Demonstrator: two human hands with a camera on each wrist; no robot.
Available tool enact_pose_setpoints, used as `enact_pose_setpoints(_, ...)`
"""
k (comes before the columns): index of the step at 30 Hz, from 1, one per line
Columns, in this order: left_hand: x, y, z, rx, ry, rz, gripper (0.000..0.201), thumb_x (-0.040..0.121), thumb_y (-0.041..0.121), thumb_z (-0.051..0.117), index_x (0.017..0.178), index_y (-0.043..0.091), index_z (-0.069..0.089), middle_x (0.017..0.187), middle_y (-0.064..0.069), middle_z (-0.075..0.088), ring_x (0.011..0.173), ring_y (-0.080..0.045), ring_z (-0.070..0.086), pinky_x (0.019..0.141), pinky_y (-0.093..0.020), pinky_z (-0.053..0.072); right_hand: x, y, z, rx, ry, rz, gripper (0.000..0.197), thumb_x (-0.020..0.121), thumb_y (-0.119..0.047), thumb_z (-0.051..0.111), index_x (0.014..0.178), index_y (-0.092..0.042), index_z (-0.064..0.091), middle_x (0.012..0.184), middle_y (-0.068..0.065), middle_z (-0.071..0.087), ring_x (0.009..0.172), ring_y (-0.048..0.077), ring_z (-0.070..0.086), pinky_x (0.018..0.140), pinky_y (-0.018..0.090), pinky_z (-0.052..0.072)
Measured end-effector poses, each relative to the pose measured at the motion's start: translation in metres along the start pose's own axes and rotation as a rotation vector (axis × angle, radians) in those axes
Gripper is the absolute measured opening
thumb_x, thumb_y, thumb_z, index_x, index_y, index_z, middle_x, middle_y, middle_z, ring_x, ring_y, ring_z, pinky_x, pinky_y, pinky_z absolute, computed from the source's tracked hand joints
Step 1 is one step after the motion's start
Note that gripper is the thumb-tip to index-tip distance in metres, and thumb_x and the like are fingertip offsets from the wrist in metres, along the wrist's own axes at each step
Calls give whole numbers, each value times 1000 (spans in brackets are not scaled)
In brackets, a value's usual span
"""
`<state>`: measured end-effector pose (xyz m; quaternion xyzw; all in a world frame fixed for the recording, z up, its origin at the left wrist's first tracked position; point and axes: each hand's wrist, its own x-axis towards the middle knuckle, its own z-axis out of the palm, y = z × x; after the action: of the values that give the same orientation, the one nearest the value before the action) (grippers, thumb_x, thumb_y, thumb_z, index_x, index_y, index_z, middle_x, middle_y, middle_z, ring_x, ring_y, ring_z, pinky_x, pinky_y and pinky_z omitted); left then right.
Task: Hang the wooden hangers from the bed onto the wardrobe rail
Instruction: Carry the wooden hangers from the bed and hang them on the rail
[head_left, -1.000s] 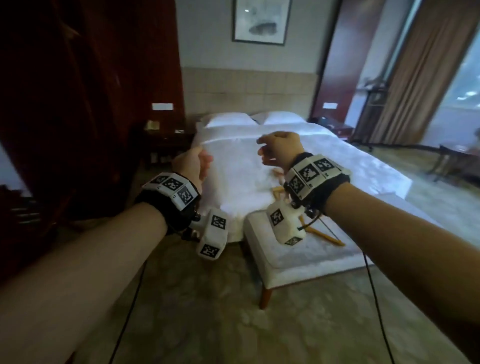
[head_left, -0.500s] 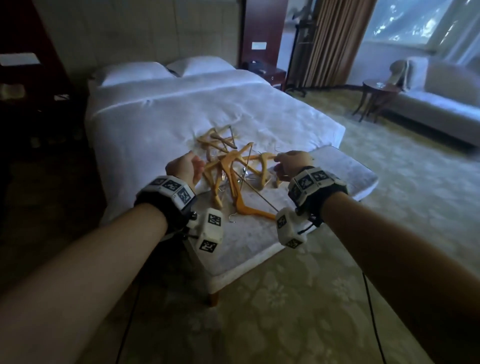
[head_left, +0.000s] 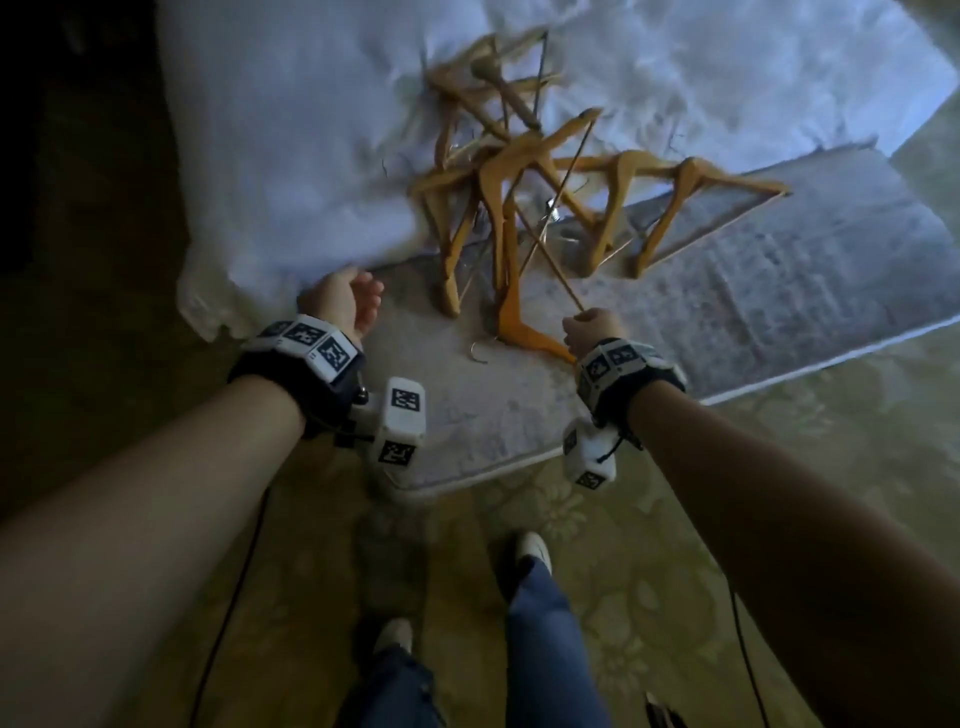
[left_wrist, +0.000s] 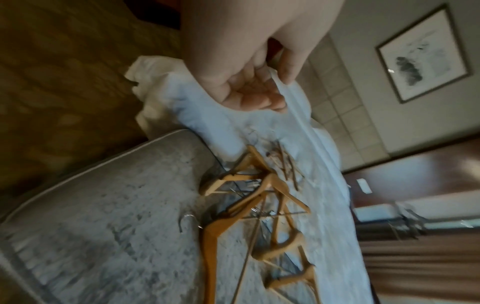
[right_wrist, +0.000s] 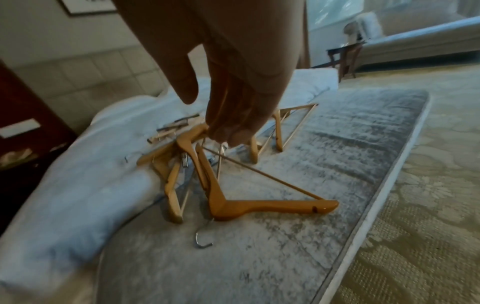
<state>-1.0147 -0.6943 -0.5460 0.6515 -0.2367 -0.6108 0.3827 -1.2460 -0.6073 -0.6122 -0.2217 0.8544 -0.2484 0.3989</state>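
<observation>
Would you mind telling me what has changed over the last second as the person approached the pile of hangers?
The view swung from the room down onto the wooden hangers. Both hands dropped toward the bench: the right hand reaches the nearest hanger, though no grip is visible; the left hand hovers loosely curled, holding nothing. The pile lies unchanged.

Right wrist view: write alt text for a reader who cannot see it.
The right hand hangs, fingers down and loosely curled, above a tangled pile of wooden hangers lying across a grey bench cushion and the white bedding beside it. The nearest hanger lies flat, its metal hook pointing toward the camera.
</observation>
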Motion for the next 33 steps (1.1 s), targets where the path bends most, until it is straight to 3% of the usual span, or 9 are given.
enact_pose_setpoints(3, 42, -35, 1, -33, 94, -44, 32, 95, 19, 45, 64, 16, 51, 39, 7, 57, 32, -1, 47, 38, -12, 34, 51, 6, 21, -214, -83, -36, 27, 93, -27, 52, 107, -7, 63, 112, 12, 64, 105, 29, 60, 83, 31, 46)
enact_pose_setpoints(8, 87, -96, 1, -17, 219, -99, 33, 97, 21, 43, 66, 16, 50, 38, 9, 55, 32, 0, 48, 41, -11, 35, 128, 33, 62, -382, -182, -40, 47, 96, -24, 47, 140, -10, 36, 133, 14, 51, 115, 31, 53, 79, 32, 40)
enact_pose_setpoints(11, 109, -127, -1, -32, 263, -133, 32, 97, 24, 46, 67, 15, 52, 39, 9, 55, 32, 0, 48, 44, -13, 37, 163, 55, 86, -490, -223, -47, 57, 93, -26, 50, 144, -11, 27, 139, 16, 43, 123, 35, 45, 93, 40, 42)
enact_pose_setpoints(14, 126, -151, -6, -52, 294, -150, 31, 95, 23, 48, 66, 14, 53, 40, 9, 55, 33, -2, 48, 43, -14, 37, 186, 78, 106, -670, -226, -113, 75, 87, -35, 61, 146, -14, 21, 148, 11, 30, 137, 32, 28, 112, 48, 25)
enact_pose_setpoints(18, 133, -165, -12, -19, 318, -170, 30, 95, 23, 49, 67, 14, 53, 41, 9, 56, 33, -1, 48, 40, -13, 38, 199, 93, 114, -817, -189, -150, 63, 87, -30, 60, 140, -16, 29, 140, 14, 39, 132, 33, 34, 109, 51, 26)
enact_pose_setpoints(21, 124, -157, -11, -24, 314, -171, 29, 96, 23, 49, 69, 14, 53, 41, 9, 56, 32, -2, 47, 40, -13, 38, 191, 95, 113, -791, -302, -197, 45, 90, -21, 55, 132, -12, 40, 131, 17, 45, 121, 37, 45, 99, 45, 40)
enact_pose_setpoints(25, 100, -120, -6, 4, 285, -134, 29, 97, 23, 48, 70, 14, 54, 41, 10, 57, 34, 0, 48, 48, -15, 39, 157, 63, 101, -731, -349, -264, 36, 92, -26, 54, 123, -9, 47, 125, 16, 45, 109, 38, 52, 90, 42, 44)
enact_pose_setpoints(29, 70, -69, -6, -23, 256, -90, 32, 98, 26, 44, 70, 14, 53, 40, 10, 56, 33, 0, 48, 49, -16, 38, 117, -3, 74, -588, -279, -356, 47, 88, -36, 60, 123, -7, 48, 118, 14, 55, 107, 33, 56, 81, 35, 45)
enact_pose_setpoints(33, 35, -13, -13, -87, 207, -27, 34, 98, 28, 44, 68, 14, 52, 39, 9, 56, 33, 0, 49, 42, -13, 38, 68, -70, 40, -352, -211, -387, 41, 87, -37, 61, 115, -8, 56, 98, 8, 60, 100, 30, 60, 72, 30, 42)
